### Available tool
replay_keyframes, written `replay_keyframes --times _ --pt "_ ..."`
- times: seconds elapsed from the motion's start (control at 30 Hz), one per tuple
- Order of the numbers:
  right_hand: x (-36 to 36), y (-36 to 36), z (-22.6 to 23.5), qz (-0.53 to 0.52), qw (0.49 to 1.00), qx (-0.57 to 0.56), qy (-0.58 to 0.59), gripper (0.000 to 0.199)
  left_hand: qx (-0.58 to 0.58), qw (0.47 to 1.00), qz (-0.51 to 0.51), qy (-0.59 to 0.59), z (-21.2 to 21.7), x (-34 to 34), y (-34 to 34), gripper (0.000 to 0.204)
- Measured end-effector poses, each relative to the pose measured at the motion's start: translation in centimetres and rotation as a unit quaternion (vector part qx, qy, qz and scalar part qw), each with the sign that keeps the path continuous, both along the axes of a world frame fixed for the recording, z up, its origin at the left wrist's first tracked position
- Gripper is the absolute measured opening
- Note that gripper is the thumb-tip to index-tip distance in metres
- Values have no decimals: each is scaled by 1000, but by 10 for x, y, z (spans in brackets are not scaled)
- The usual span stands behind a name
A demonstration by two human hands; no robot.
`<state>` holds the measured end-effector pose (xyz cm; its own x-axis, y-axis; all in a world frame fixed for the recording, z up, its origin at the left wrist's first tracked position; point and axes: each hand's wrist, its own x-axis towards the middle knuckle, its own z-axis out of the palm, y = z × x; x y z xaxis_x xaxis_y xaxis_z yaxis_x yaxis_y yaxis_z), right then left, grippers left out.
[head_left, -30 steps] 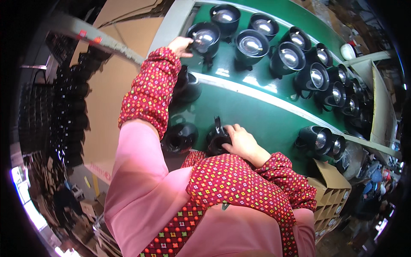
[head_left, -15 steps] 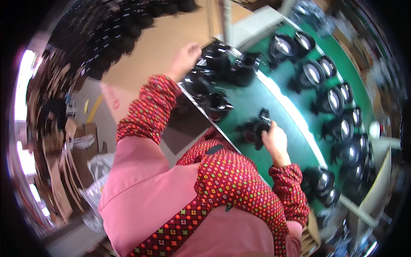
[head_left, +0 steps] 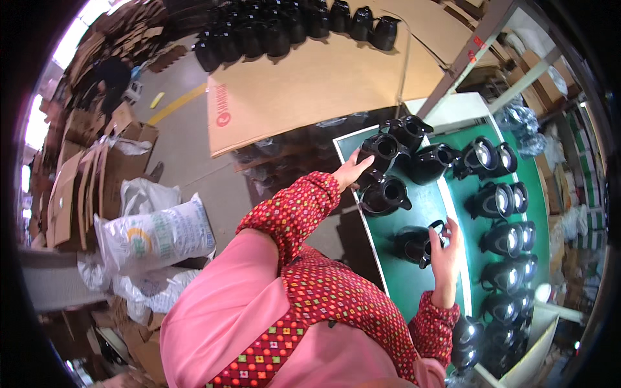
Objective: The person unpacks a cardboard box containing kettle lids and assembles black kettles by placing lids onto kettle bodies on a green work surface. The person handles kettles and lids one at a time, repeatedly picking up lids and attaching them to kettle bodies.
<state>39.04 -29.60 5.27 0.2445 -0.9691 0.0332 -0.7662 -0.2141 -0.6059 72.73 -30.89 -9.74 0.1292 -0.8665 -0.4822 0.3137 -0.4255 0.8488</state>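
Glossy black jugs with spouts and handles stand on the green-topped table (head_left: 414, 210). My left hand (head_left: 351, 171) is at the table's left edge, its fingers closed at the side of a black jug (head_left: 383, 147); its fingertips are partly hidden. Another jug (head_left: 387, 195) stands just nearer to me, and two more, a far jug (head_left: 409, 132) and a right-hand jug (head_left: 432, 163), complete the cluster. My right hand (head_left: 447, 255) grips a separate jug (head_left: 411, 244) by its handle side, low over the table and tilted.
Along the table's right side run several paired black jugs (head_left: 497, 200) beside a bright strip. Beyond lies a large cardboard sheet (head_left: 297, 90) with many black jugs (head_left: 275, 35) on it. White sacks (head_left: 162, 233) lie on the floor at left; a metal post (head_left: 462, 61) rises behind the table.
The view has swung, so the table sits farther right. My left hand has come from beyond the jug cluster to a jug's side. My right hand keeps hold of its jug.
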Motion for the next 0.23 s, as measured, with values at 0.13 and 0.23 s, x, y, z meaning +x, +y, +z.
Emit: replay_keyframes --times 0.13,0.23 --pt "98 -32 34 133 986 -75 -65 53 14 998 -55 12 3 24 18 102" --pt "200 -73 54 171 974 -64 -133 50 78 995 -58 18 -34 71 56 103"
